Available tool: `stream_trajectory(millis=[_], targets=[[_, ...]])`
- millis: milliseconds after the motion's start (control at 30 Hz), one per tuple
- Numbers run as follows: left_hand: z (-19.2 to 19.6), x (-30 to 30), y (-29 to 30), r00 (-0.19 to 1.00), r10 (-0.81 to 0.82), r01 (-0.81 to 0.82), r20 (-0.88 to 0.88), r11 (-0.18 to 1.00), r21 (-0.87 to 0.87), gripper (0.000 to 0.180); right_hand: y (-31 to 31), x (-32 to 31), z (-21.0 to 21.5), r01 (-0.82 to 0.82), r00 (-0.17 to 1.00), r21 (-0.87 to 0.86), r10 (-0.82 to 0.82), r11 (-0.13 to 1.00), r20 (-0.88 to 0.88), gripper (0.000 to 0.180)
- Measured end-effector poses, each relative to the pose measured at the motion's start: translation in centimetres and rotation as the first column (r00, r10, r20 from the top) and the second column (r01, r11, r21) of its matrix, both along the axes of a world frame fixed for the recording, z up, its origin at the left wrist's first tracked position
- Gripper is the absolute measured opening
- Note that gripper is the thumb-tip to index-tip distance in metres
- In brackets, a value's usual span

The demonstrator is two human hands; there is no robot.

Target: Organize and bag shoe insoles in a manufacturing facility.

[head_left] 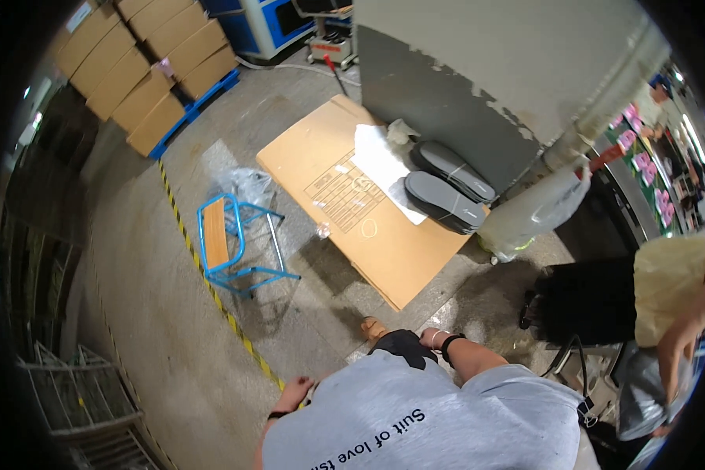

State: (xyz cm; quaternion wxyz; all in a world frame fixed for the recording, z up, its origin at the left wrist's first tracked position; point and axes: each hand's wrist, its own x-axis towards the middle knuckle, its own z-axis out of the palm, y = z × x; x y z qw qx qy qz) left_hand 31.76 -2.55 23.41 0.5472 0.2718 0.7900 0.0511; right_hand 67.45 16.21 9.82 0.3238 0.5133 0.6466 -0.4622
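Note:
I look down at my own grey shirt [423, 423]. My left hand [296, 389] hangs by my side over the concrete floor, fingers loosely apart and holding nothing; it has a black wristband. My right hand [432, 338], with a black watch strap on its wrist, rests against my black shorts [399, 345], its fingers mostly hidden. Ahead stands a low table topped with brown cardboard [329, 149]. On the cardboard lie two bundles of dark grey insoles [444, 200], a white sheet [382, 168] and a rubber band [368, 229].
A blue metal stool with a wooden seat [219, 233] stands left of the table beside a clear plastic bag [247, 184]. Yellow-black tape [211, 288] crosses the floor. Stacked cartons [145, 70] sit back left, wire racks [78, 392] lower left. A grey pillar [478, 70] rises behind the table. Another person in pale yellow [670, 286] is at right.

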Motion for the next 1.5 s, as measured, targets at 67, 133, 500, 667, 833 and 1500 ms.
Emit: stream_trajectory(millis=[67, 133, 500, 667, 833, 1500], targets=[[1.6, -0.1, 0.7, 0.998, 0.026, -0.032, 0.056, 0.993, 0.115, 0.048, 0.5, -1.2, 1.1, -0.133, 0.991, -0.007, 0.133, 0.991, 0.005, 0.034], [2.3, 0.2, 2.5, 0.996, 0.045, -0.057, 0.077, 0.985, 0.163, 0.048, 0.7, -1.5, 1.4, -0.229, 0.973, -0.002, 0.229, 0.973, -0.037, 0.033], [-0.3, -10.5, -3.1, 0.996, 0.019, -0.024, 0.087, 0.998, 0.057, 0.046, 2.0, -14.2, 2.8, -0.297, 0.954, -0.012, 0.296, 0.955, -0.039, 0.037], [-3.8, -18.9, -9.6, 0.999, -0.026, 0.026, 0.023, 1.000, -0.012, 0.039, 0.7, -23.1, 4.7, -0.137, 0.990, 0.116, 0.131, 0.984, 0.061, 0.031], [-0.2, -28.0, -13.3, 0.963, 0.269, -0.269, -0.015, 0.963, -0.018, 0.033, -2.2, -34.3, 7.1, -0.205, 0.974, 0.060, 0.209, 0.977, -0.085, 0.029], [-6.5, -43.9, -20.8, 0.800, 0.600, -0.551, 0.015, 0.723, 0.417, 0.030, 3.6, -64.9, 2.4, -0.622, 0.779, 0.118, 0.627, 0.774, -0.001, 0.037]])
